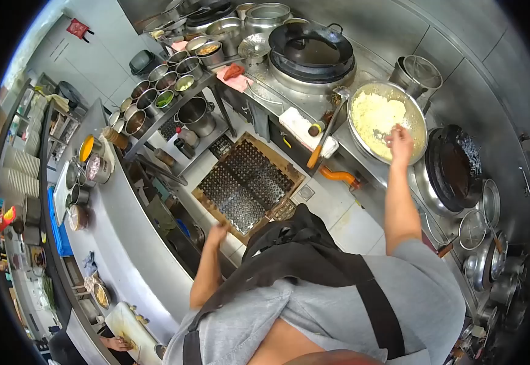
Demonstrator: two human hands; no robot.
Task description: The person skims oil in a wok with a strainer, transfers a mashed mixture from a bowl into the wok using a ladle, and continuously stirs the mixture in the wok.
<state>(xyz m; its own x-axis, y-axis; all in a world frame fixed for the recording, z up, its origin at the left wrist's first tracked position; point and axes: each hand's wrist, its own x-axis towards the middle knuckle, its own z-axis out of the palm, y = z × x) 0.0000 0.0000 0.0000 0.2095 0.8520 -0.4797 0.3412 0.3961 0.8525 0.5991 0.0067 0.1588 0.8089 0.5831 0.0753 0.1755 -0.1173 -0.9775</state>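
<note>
A wide metal bowl (420,135) holding a pale yellow, crumbly food (377,115) stands on the steel counter at the right. Over the bowl's lower right part is my right hand (400,141), its fingers bent down toward the food; what they hold, if anything, is too small to make out. My left hand (217,233) hangs low beside the steel worktop, away from the bowl, with its fingers curled and blurred. Left of the bowl lies a ladle with a wooden handle (315,156), next to a folded white cloth (298,126).
Woks (310,52) (456,167) flank the bowl. Small metal pots (136,120) crowd a shelf at the upper left. A perforated mat (246,182) lies on the floor. At the bottom left, another person's hand (117,344) is at a cutting board (128,328).
</note>
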